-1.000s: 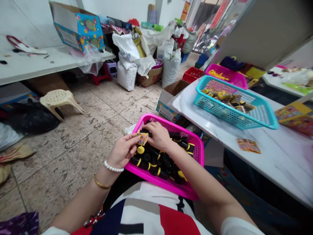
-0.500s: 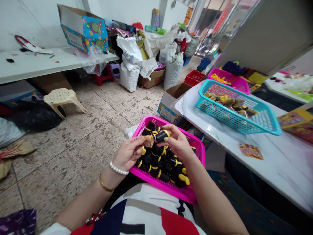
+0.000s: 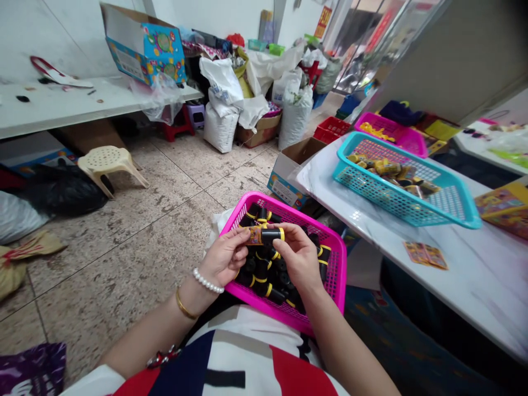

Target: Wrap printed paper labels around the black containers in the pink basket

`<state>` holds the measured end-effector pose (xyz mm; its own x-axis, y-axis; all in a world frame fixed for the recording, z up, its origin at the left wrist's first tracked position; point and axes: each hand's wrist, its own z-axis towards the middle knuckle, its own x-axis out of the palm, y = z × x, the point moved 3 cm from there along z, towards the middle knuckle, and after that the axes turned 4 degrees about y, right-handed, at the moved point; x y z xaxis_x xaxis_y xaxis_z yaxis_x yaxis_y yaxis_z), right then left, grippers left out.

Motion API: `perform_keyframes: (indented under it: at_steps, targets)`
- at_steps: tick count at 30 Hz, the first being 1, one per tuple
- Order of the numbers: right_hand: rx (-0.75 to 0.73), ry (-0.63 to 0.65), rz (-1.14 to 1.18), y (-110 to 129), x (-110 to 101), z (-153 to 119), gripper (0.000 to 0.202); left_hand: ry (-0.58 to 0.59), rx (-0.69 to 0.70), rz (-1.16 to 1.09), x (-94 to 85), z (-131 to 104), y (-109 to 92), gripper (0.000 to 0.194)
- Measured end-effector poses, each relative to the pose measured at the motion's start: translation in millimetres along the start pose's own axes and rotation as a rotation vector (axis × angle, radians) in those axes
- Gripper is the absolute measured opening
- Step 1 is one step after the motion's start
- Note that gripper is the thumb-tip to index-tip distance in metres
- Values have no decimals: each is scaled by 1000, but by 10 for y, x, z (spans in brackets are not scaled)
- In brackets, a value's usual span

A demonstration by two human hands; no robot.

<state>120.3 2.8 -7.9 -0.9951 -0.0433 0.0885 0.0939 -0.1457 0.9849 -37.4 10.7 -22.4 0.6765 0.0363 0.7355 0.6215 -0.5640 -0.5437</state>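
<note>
Room left of the basket [image 3: 341, 269]; table [image 3: 474, 269] blocks right.

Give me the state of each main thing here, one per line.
Left hand: pinching the sleeve
Right hand: gripping the cylinder
Sleeve: at the cylinder's end, overlap unclear
Cylinder: held roughly sideways
Near pink basket: holding black cylinders
Teal basket: partly filled
Floor carton: open-topped
Stool: upright

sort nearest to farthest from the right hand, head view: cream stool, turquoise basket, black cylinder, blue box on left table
1. Black cylinder, in the right hand
2. Turquoise basket, on right table
3. Cream stool, left, on floor
4. Blue box, on left table
</note>
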Motion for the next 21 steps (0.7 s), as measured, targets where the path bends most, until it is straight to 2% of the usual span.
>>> perform_keyframes:
  at_steps: [8, 10, 13, 14, 16, 19, 21]
  targets:
    - [-42, 25, -181, 41, 60, -90, 24, -2, 19, 44, -20, 17, 70, 24]
    - [-55, 39, -167, 39, 62, -90, 24, -27, 71, 103, -11, -10, 59, 27]
    - [-66, 25, -87, 5, 49, -86, 27, -91, 225, 215, -5, -64, -13, 37]
    - [-68, 21, -71, -13, 47, -89, 29, -80, 243, 254, -1, -76, -31, 42]
    - [-70, 37, -68, -47, 48, -101, 33, 7, 181, 341, 10, -79, -33, 46]
    - [-88, 92, -134, -54, 37, -129, 34, 107, 80, 450, 3, -58, 3, 39]
    - [-111, 110, -247, -20, -2, -148, 31, 118, 121, 504, 0, -38, 20, 35]
